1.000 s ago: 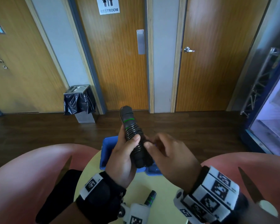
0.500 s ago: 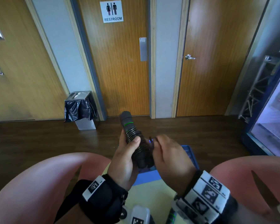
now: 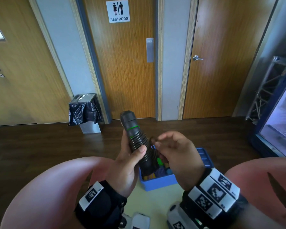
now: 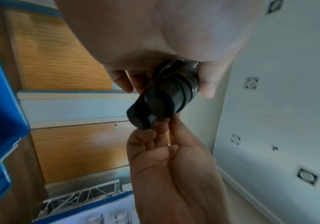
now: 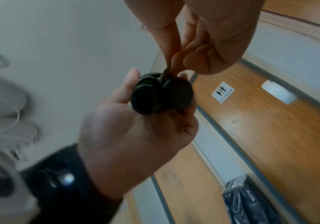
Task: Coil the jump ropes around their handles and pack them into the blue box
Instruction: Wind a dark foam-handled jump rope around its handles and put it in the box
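Shifted since half a second ago: view tipped slightly lower, blue box now showing more of its inside below the hands, right fingers lifted a little off the bundle. Held up in the left hand, well above the pale yellow table: black jump rope handles, two side by side as seen end-on from the right wrist, tilted with the top leaning away and left, thin dark rope coiled tightly round the middle below a green ring. Left fingers curled round the bundle, thumb pressed across the coils. Just beside it, right hand with fingertips pinched together on the loose end of the rope, which runs down into the coils; other right fingers loosely bent. Blue box resting on the table, directly under the hands, with small colourful items inside, too blurred to name. Pink chair backs at both sides of the table. Beyond, dark wooden floor, a steel bin with a black liner, and a wooden door bearing a restroom sign.
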Available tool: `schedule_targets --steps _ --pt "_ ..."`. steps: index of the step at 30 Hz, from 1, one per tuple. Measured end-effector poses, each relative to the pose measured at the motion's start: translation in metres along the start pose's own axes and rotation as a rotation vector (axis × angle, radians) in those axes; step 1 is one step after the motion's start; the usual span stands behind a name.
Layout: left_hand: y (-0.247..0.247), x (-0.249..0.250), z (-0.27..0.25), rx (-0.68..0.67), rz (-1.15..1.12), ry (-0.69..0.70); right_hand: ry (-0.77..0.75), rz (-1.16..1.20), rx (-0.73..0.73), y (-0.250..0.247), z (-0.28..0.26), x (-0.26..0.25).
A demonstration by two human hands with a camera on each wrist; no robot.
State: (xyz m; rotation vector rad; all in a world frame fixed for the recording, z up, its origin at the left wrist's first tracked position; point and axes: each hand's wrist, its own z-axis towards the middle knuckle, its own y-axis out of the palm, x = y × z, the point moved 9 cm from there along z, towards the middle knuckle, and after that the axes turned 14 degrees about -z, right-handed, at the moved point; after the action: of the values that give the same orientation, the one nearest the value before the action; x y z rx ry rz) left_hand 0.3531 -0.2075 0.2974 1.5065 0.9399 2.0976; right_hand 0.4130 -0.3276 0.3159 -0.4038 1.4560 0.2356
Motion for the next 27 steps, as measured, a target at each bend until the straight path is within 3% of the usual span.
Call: schedule_targets --steps 5,8,12,14,17,20,27 --pt "-0.010 0.009 0.001 -0.004 0.061 0.047 0.035 -0.152 0.073 0.005 -0.003 0.008" --pt "-0.008 0.016 0.002 0.001 0.073 0.073 0.088 0.044 0.073 0.009 -0.005 0.014" --pt "-0.007 0.022 0.003 0.007 0.073 0.087 0.123 0.286 -0.076 0.021 0.000 0.014" --pt "-0.007 0.022 0.003 -0.002 0.090 0.083 0.132 0.214 -0.068 0.016 0.003 0.012" --pt "-0.006 0.023 0.001 -0.018 0.149 0.071 0.062 -0.164 0.025 0.000 0.006 0.003" --pt "0.000 0.023 0.000 -0.057 0.180 0.069 -0.037 -0.381 0.035 -0.002 0.002 -0.012" --pt "0.004 0.025 0.001 -0.061 0.198 0.086 -0.130 -0.323 -0.042 0.008 -0.016 -0.028"
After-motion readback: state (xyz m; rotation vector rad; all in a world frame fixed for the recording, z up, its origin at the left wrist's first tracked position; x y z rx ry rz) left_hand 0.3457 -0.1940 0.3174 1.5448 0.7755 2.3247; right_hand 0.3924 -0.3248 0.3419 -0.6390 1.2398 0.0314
